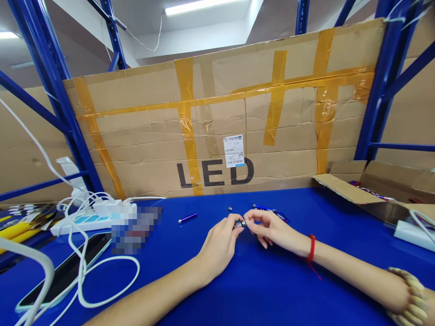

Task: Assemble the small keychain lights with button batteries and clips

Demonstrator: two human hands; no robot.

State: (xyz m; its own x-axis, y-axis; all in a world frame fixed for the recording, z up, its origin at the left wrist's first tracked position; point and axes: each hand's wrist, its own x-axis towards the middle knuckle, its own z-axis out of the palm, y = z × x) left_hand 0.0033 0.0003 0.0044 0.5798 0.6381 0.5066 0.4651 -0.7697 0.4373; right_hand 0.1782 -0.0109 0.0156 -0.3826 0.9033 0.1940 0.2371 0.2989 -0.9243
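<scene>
Between my two hands, above the blue tabletop (272, 285), is a small shiny metal part (240, 223), too small to name more exactly. My left hand (219, 242) pinches it from the left, with a bit of green showing near the fingertips. From the right, the thumb and forefinger of my right hand (267, 227) close on its other end. Just beyond the hands lies a tiny silver piece (230, 208). To the left rests a short blue metal tube (187, 218). Behind my right hand is a blue pen-like object (263, 208), partly hidden by the hand.
At left are a white power strip (88, 221), tangled white cables (79, 253) and a phone (68, 274). On the right stands an open cardboard box (367, 199) beside a white block (414, 235). A large taped cardboard sheet (217, 131) and blue rack posts (384, 86) bound the back.
</scene>
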